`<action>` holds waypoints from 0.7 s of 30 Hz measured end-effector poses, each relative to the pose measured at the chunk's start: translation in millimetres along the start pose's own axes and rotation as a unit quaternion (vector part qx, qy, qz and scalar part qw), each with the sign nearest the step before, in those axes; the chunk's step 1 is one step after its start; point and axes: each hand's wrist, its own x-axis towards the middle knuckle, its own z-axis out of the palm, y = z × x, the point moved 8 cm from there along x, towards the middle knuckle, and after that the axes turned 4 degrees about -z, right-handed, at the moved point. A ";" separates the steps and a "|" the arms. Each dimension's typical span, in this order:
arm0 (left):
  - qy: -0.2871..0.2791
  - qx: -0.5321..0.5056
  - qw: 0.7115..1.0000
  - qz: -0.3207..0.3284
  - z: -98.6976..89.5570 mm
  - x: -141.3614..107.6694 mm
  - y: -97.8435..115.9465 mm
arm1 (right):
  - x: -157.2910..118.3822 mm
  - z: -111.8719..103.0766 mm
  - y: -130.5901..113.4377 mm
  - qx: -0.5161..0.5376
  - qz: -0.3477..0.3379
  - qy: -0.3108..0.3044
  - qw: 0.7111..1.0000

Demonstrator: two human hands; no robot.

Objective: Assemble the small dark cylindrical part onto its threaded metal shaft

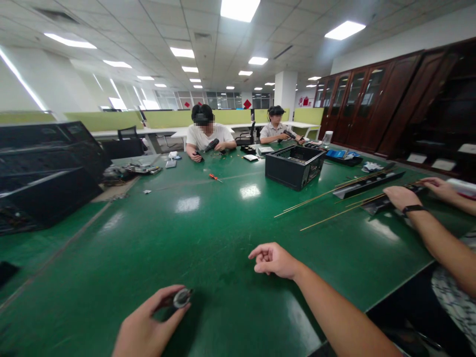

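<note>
Between the thumb and forefinger of my left hand point(156, 317) is a small round metal part point(181, 298), silver-grey, with a short dark stub on its right side. That hand is low over the green table point(215, 228), left of the middle. My right hand point(275, 260) hovers above the tabletop farther right, palm turned inward. Its forefinger reaches out while the other fingers curl loosely, and I see nothing in it. An orange screwdriver point(214, 177) lies well beyond both hands.
A black computer case point(293, 166) stands toward the far side. Thin rods point(316, 198) and black metal strips point(366, 184) lie at right, near a neighbour's hands point(403, 197). Large dark cases point(48, 173) occupy the left. Two people sit opposite, each holding a power drill point(211, 145).
</note>
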 end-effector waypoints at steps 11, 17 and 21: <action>-0.153 -0.112 0.976 0.108 121.0 29.3 75.0 | -0.5 6.3 -27.2 -0.286 -0.120 0.068 0.948; -0.142 -0.106 0.980 0.086 117.4 24.1 66.6 | -2.3 14.3 -30.9 -0.339 -0.129 0.051 0.930; -0.146 -0.107 0.980 0.087 118.0 24.5 68.5 | -2.9 18.8 -31.2 -0.361 -0.133 0.038 0.922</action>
